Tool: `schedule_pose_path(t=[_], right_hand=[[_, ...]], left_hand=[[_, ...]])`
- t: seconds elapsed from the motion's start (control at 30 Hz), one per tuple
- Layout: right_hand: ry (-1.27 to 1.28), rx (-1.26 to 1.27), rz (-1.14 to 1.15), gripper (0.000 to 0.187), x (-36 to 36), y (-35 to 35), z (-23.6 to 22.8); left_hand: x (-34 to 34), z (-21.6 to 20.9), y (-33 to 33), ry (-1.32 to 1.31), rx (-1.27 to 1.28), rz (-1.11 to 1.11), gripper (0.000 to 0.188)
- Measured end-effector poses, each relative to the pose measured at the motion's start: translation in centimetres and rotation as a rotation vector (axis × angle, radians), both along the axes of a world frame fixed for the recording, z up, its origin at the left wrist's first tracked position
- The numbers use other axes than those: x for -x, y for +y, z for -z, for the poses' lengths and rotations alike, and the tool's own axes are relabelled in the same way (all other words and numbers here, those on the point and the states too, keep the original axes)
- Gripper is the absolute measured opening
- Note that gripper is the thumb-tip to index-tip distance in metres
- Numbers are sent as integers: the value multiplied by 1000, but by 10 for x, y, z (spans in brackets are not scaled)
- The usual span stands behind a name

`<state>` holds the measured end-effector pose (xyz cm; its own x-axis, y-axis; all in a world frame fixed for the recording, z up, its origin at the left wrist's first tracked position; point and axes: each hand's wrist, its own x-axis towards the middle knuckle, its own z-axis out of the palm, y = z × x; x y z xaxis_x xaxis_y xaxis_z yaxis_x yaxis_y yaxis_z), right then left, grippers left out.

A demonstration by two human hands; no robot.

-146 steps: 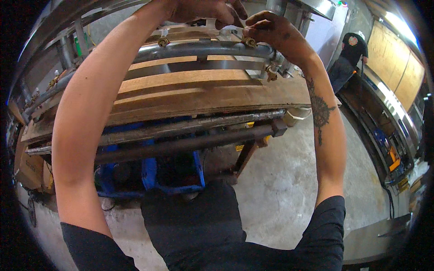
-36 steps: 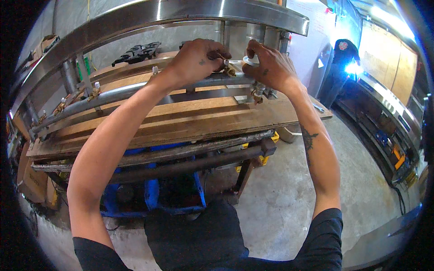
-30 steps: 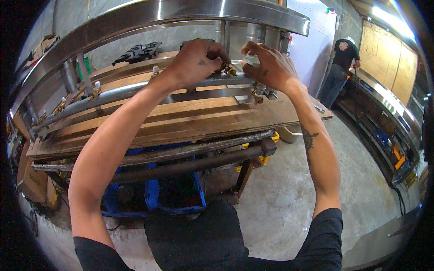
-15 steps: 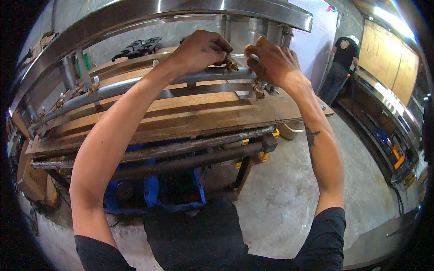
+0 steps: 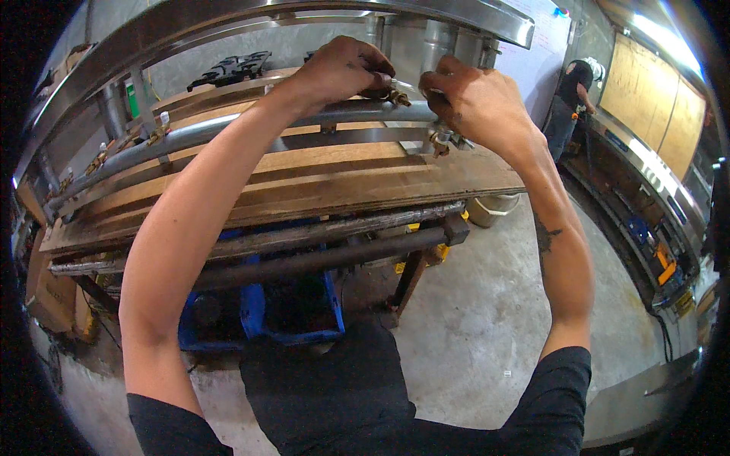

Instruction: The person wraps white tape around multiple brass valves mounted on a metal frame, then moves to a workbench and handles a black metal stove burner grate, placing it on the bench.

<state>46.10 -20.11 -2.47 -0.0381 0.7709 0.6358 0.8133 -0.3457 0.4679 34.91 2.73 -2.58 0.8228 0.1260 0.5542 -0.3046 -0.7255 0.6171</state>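
Observation:
A long grey metal pipe (image 5: 209, 131) runs under the steel frame, with brass valves (image 5: 158, 135) along it. My left hand (image 5: 346, 70) is closed above the pipe, its fingertips at a brass valve (image 5: 398, 96); whatever is between them is hidden. To the right of that valve, my right hand (image 5: 483, 102) has its fingers curled in a pinch over the pipe's right end. What this pinch holds, if anything, I cannot make out. Just below the right hand, another brass fitting (image 5: 439, 144) hangs at the pipe.
Under the pipe is a wooden board (image 5: 342, 182) on a worn metal-legged bench. Blue crates (image 5: 251, 311) sit beneath it, and a pale bucket (image 5: 493, 209) stands by its right end. Black cast grates (image 5: 230, 70) lie behind. A co-worker (image 5: 572, 95) stands at another steel frame at right.
Both hands stay at the pipe's right end, with the right hand shifted slightly right. My view has moved a little. The co-worker now leans toward the steel frame.

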Motion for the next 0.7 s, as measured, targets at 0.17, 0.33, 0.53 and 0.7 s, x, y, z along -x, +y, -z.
schedule_pose_path(t=[0.17, 0.33, 0.53, 0.7], right_hand=[[58, 28, -46, 25, 1, 1, -1], [190, 52, -282, 30, -14, 11, -10], [514, 143, -341, 31, -28, 15, -19], [523, 165, -276, 36, -20, 16, -21]], left_hand=[[-6, 1, 4, 29, 6, 13, 25], [-1, -6, 1, -22, -414, -26, 27], [7, -11, -11, 17, -496, -27, 39], [7, -23, -14, 77, -568, 15, 43]])
